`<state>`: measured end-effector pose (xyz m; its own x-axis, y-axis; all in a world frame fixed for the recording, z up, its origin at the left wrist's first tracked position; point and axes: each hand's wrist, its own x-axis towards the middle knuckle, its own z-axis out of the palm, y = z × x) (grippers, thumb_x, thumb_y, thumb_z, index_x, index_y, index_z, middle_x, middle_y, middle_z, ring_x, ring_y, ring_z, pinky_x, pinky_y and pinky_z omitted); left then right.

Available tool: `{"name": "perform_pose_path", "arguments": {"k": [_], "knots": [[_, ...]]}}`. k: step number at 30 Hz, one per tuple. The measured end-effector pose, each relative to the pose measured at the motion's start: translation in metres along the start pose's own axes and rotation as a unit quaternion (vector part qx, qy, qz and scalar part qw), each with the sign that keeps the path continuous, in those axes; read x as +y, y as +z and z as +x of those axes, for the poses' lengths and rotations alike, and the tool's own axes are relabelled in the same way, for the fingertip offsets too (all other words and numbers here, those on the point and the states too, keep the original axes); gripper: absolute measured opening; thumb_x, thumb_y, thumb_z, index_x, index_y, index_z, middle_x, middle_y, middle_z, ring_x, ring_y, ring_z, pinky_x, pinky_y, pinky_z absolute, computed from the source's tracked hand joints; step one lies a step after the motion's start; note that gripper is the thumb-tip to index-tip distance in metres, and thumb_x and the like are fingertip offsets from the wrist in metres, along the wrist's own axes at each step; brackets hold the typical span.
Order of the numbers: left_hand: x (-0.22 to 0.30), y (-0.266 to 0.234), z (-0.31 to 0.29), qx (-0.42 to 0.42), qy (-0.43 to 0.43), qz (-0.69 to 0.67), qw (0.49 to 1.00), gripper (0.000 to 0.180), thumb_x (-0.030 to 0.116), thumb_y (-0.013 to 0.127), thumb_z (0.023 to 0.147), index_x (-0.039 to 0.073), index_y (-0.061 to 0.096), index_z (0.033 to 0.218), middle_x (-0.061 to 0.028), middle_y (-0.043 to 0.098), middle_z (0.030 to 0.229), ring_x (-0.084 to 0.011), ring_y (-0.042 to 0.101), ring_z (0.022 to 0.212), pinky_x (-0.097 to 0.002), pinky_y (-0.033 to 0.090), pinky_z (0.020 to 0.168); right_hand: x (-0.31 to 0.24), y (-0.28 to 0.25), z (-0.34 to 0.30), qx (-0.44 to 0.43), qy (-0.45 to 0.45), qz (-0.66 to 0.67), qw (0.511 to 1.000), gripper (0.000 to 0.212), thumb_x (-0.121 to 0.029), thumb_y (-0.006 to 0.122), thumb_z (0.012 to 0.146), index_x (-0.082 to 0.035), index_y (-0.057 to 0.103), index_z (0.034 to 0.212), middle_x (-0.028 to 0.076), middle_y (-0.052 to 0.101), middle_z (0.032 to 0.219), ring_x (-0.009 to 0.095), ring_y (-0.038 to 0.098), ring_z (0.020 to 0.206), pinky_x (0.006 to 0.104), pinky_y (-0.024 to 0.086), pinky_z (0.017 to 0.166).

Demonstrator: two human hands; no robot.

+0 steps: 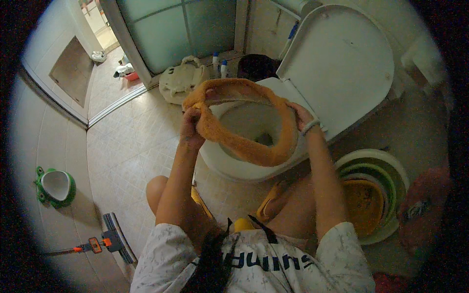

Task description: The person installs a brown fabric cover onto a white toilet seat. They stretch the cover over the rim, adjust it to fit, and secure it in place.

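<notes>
An orange fluffy ring (278,155) is held up over the white toilet (221,165) at the middle of the frame, stretched between two hands. The left hand (192,128) has its fingers closed around the ring's left end, where the plush bunches up. The right hand (301,115) grips the ring's right side, some fingers hidden behind the fabric, so how firmly it pinches cannot be told.

The relation that seems to count is how the ring lies against the bowl. Its long axis slopes from upper left to lower right in the frame, while the toilet's runs from its rounded front, lower left of the frame's middle, toward the raised lid (342,63) at upper right. The two axes cross rather than line up. The ring's left end sticks out past the toilet's left edge, and its lower curve passes in front of the near rim; whether it touches there is not clear.

The right hand is nearer to the hinge side, just beside the base of the lid; the left hand is well apart from it, over the tiled floor (127,161). Judging from this, swinging the left end toward the lower middle of the frame would bring the axes closer together.
</notes>
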<state>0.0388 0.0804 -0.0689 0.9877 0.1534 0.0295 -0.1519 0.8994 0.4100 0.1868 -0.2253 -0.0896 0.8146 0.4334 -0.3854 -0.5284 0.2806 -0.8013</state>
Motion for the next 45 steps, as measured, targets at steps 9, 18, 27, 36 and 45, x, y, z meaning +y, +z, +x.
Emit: {"name": "perform_pose_path", "arguments": {"k": [9,18,27,36,45], "knots": [[-0.002,-0.065,0.022,0.011,0.031,-0.076,0.997,0.03,0.003,0.043,0.059,0.002,0.049,0.088,-0.0087,0.052,0.079,-0.0235,0.052,0.067,-0.0351,0.048,0.063,-0.018,-0.009,0.014,0.05,0.142,-0.362,0.92,0.045,-0.036,0.056,0.081,0.001,0.052,0.106,0.009,0.058,0.101,0.022,0.056,0.09,0.0347,0.045,0.08],[-0.046,-0.074,0.036,0.092,-0.001,-0.003,0.996,0.037,0.004,0.049,0.062,0.003,0.045,0.099,-0.0109,0.05,0.091,-0.029,0.053,0.081,-0.044,0.048,0.074,0.003,0.024,-0.021,-0.012,-0.119,0.157,0.98,0.045,-0.037,0.039,0.088,-0.002,0.046,0.115,0.011,0.052,0.114,0.026,0.049,0.104,0.0385,0.038,0.091],[-0.044,-0.059,0.036,0.034,-0.07,0.0,0.997,0.046,0.004,0.05,0.065,0.004,0.04,0.11,-0.0131,0.048,0.102,-0.0313,0.051,0.091,-0.044,0.044,0.084,0.06,-0.083,0.027,0.15,-0.359,-0.066,0.919,0.031,-0.033,0.048,0.085,-0.004,0.055,0.095,0.004,0.058,0.081,0.017,0.052,0.063,0.03,0.045,0.056],[-0.04,-0.039,0.038,0.041,-0.103,-0.084,0.99,0.037,0.002,0.051,0.065,0.004,0.047,0.102,-0.0073,0.054,0.085,-0.0227,0.055,0.08,-0.0375,0.047,0.074,0.079,-0.067,-0.032,-0.206,-0.111,0.316,0.919,0.038,-0.033,0.051,0.084,-0.001,0.052,0.104,0.008,0.056,0.099,0.022,0.052,0.089,0.0337,0.042,0.08],[-0.066,-0.005,0.017,0.042,-0.078,0.009,0.996,0.04,-0.007,0.05,0.061,0.003,0.048,0.101,-0.0064,0.053,0.088,-0.0218,0.054,0.082,-0.0325,0.046,0.077,0.052,-0.019,-0.116,0.148,-0.065,0.159,0.974,0.038,-0.035,0.051,0.084,-0.007,0.051,0.109,0.005,0.056,0.103,0.021,0.053,0.092,0.0346,0.042,0.08]]}}
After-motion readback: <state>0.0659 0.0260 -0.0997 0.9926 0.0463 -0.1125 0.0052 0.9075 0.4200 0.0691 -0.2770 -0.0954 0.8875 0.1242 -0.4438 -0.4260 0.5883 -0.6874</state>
